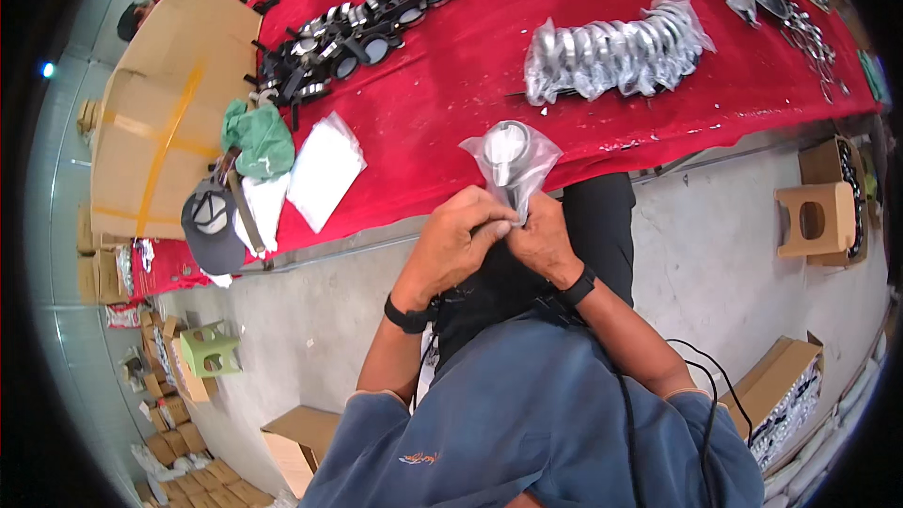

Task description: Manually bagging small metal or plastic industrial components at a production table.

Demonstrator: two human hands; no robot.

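A clear plastic bag (539, 152) is between my hands near the table's front edge. Inside it lies a round silver metal piece (506, 143) with a dark handle-like part pointing toward me; its exact kind is not clear. My left hand (463, 233) pinches the near end of the bag between thumb and fingers. Closed around the same end from the other side is my right hand (544, 239). Ahead to the right, a row of bagged round silver pieces (616, 52) lies on the red cloth. Loose pieces with black handles (353, 33) are heaped ahead to the left.
A red-covered table (451, 66) spans ahead. On its left are flat clear bags (325, 169), a green cloth (259, 139), a grey cap (213, 226) and a big cardboard box (169, 113). Metal tools (811, 42) lie far right. Stools (816, 219) and open cartons (776, 386) stand on the floor.
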